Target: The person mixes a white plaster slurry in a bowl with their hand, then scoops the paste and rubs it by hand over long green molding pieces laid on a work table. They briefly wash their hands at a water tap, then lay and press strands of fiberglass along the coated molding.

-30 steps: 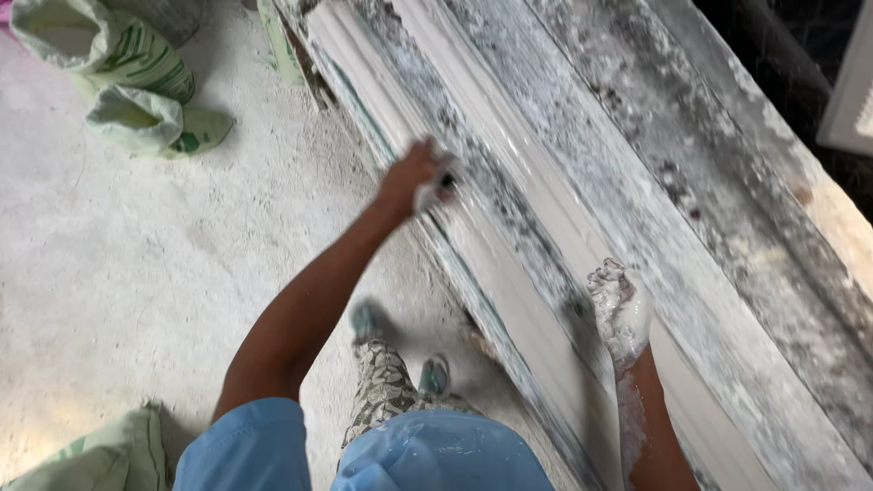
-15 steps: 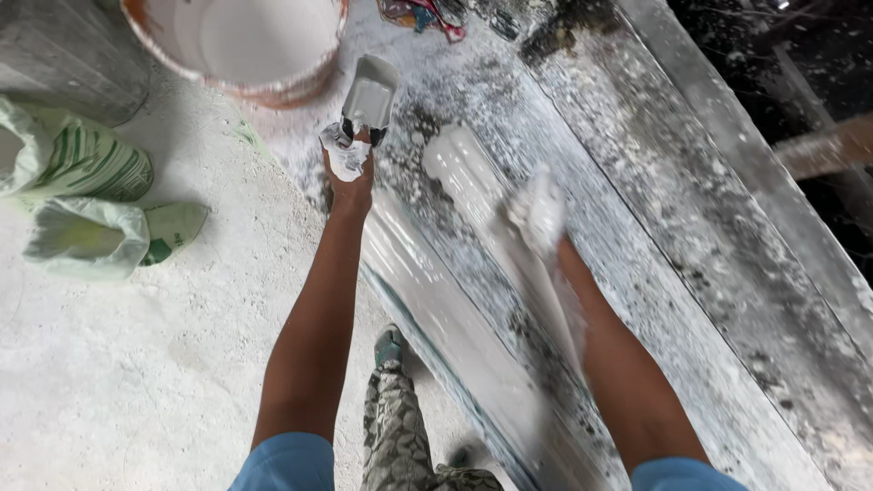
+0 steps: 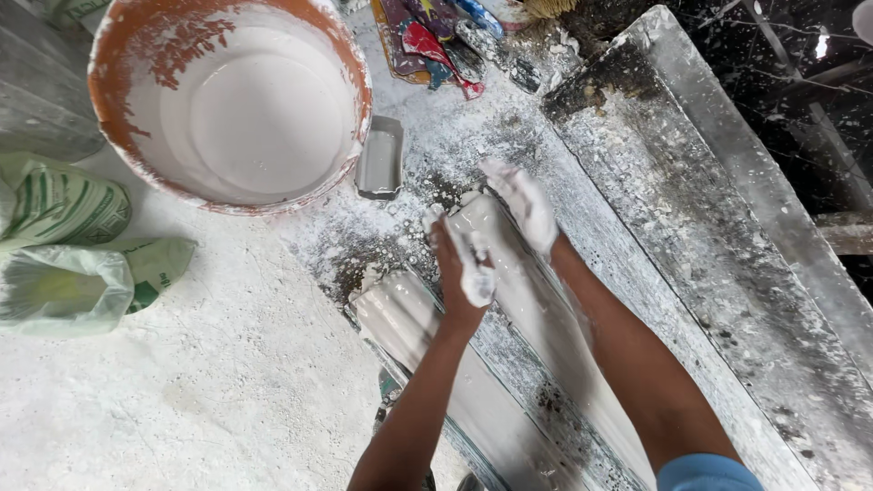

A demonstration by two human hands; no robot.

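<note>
Since 0.5 s ago I see the left hand (image 3: 462, 264) let go the small trowel (image 3: 380, 162), now lying at 11 o'clock by the bucket (image 3: 227, 109). Both hands, left and right hand (image 3: 520, 202), now press flat, fingers apart, on the wet plaster moulding (image 3: 509, 300) at its 12 o'clock end, so smoothing goes by hand. Worktop edge (image 3: 764, 209) runs at 3 o'clock; free room at 6 o'clock along the strip.

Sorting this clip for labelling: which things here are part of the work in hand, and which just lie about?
In use: left hand, right hand, wet white moulding.
Lying about: bucket, small tray, sacks, coloured rags.
</note>
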